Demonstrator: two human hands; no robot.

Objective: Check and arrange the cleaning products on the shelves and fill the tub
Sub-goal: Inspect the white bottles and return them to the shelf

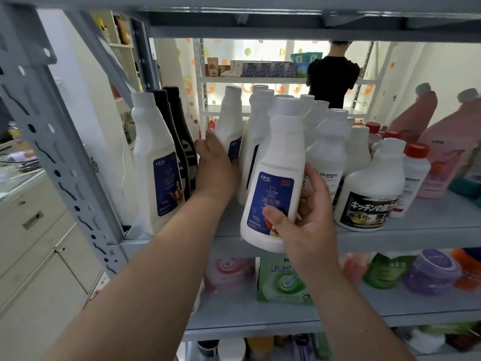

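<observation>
My right hand (304, 225) grips the white degreaser bottle (276, 157). The thumb is pressed on its blue label and the fingers are curled round its far side. The bottle hangs clear of the grey shelf board (429, 222), just in front of the board's edge and leaning a little left. Behind the bottle and to its left, my left hand (216, 168) is wrapped round the side of a second white bottle (229, 121), which stands on the board.

I judge the step to be reading the label and then slotting this bottle in with its kind. To do that well I would keep the label facing me and hold the neighbour steady with my left hand. I would lower the base flat onto the board rather than sliding it in at a tilt.

The slot looks tight. Directly behind the bottle is a crowd of white bottles, and the "Oil enemy" bottle (330, 152) is close on its right. Further right are a Japanese kitchen cleaner (369, 188) and a red-capped bottle (413, 178). To its left stand two black bottles (179, 131) and a matching blue-labelled bottle (153, 157). Any of these could topple if nudged. Below the bottle, a green refill pouch (281, 280) sits on the lower shelf. Far behind it, a person in a black shirt (333, 79) faces another rack. No tub is in view.
</observation>
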